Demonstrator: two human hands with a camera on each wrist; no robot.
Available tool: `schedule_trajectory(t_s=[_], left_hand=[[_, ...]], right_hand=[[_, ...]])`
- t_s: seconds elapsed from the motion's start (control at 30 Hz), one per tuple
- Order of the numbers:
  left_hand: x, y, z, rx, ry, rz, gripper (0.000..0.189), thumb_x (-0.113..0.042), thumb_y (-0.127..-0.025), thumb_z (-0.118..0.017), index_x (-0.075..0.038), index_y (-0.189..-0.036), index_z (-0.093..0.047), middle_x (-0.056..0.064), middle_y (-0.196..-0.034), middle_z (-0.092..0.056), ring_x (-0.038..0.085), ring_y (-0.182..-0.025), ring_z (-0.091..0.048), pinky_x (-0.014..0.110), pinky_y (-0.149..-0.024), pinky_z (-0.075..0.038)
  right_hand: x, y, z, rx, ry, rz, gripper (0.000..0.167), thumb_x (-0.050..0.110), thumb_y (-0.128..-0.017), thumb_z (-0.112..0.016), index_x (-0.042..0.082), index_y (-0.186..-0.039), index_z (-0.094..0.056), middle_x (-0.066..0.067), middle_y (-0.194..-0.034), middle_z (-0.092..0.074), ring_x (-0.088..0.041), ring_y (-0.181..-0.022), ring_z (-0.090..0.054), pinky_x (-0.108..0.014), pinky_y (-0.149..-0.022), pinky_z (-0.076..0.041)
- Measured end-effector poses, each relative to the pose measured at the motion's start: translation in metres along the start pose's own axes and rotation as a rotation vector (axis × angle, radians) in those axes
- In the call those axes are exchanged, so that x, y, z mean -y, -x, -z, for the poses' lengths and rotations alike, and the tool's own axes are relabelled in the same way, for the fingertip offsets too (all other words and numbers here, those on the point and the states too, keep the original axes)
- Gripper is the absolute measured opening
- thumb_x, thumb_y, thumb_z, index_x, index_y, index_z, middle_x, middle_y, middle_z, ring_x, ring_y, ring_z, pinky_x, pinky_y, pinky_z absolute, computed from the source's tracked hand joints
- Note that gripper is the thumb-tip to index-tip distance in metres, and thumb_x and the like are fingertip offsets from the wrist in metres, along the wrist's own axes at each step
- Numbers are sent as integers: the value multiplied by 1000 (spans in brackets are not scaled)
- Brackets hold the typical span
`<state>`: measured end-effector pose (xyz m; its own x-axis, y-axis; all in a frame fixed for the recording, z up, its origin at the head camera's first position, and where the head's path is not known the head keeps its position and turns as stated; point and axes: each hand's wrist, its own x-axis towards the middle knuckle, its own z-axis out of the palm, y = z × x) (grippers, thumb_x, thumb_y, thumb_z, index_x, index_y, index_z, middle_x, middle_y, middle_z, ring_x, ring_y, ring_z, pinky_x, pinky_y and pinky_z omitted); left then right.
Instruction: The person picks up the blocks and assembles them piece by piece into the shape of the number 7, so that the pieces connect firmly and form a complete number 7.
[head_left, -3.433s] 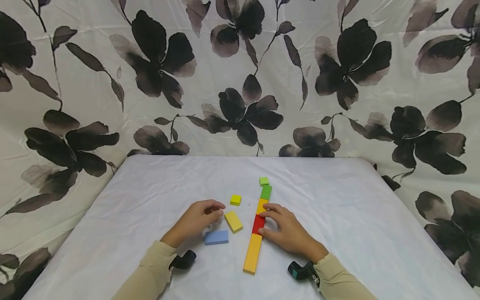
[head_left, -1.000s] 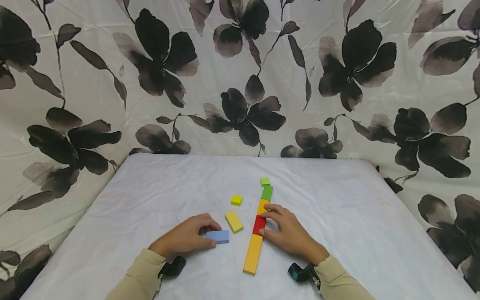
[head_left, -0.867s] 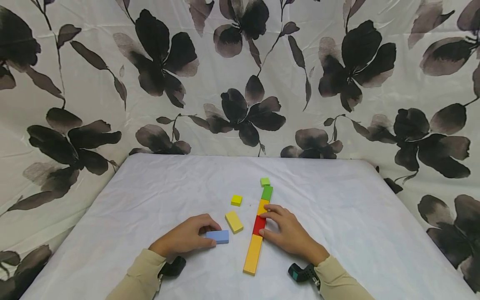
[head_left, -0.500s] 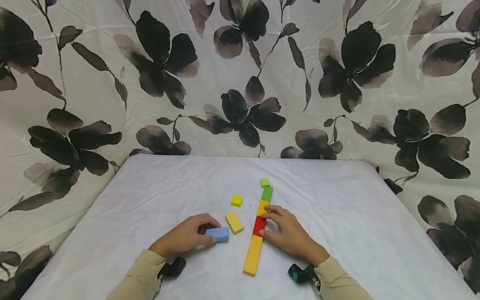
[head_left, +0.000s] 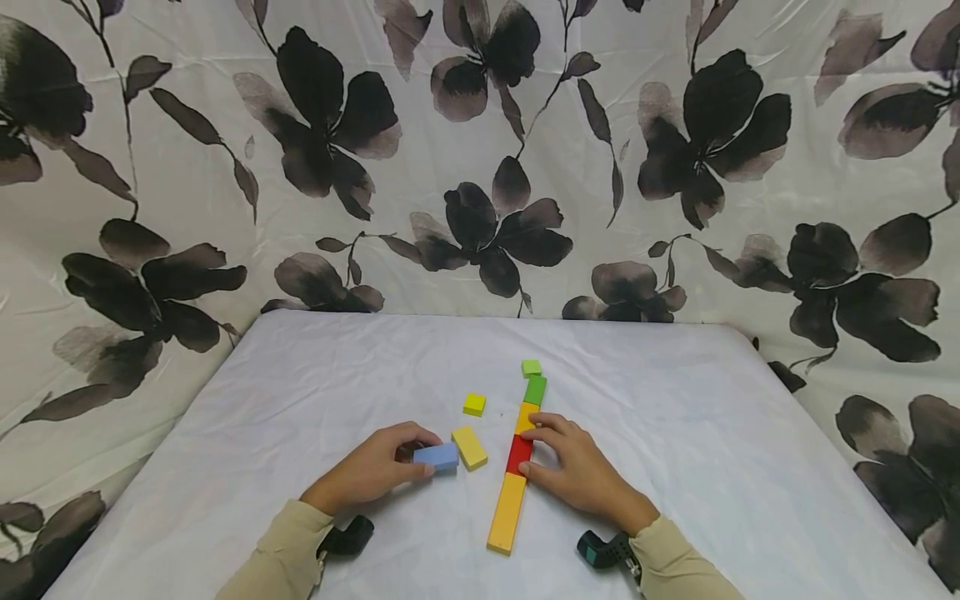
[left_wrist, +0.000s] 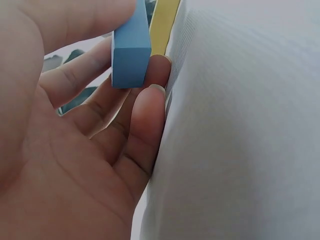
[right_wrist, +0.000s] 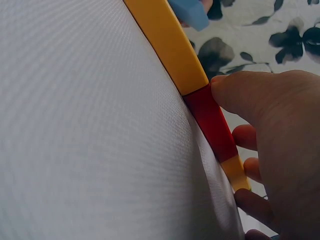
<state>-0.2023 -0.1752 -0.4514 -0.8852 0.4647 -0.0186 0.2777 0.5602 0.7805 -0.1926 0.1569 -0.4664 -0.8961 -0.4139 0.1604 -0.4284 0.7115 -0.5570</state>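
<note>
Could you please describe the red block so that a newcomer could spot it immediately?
On the white-covered table, find the line of blocks touched by the right hand. The red block sits between a long orange block and a shorter one; it alone is red.

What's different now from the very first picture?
The left hand held nothing; now it pinches the blue block, which looks lifted off the cloth and a little farther forward. The right hand still touches the row of blocks; that row and the small yellow cube stayed put.
</note>
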Motion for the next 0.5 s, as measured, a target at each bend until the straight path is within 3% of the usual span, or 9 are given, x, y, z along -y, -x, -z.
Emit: schedule_trajectory(t_s=[0.5], left_hand=[[-2,0,-1,-45,20,14,32,-26,-91,-76,-18,-121,-68,-5,-112,-63,16,-98,-57,36,-86,-49]], right_hand=[[0,0,0,1,3,2,45,46,-90,-73,27,-130,-66,5,-149,-45,-23,-136,-41,-51,-106,-40]])
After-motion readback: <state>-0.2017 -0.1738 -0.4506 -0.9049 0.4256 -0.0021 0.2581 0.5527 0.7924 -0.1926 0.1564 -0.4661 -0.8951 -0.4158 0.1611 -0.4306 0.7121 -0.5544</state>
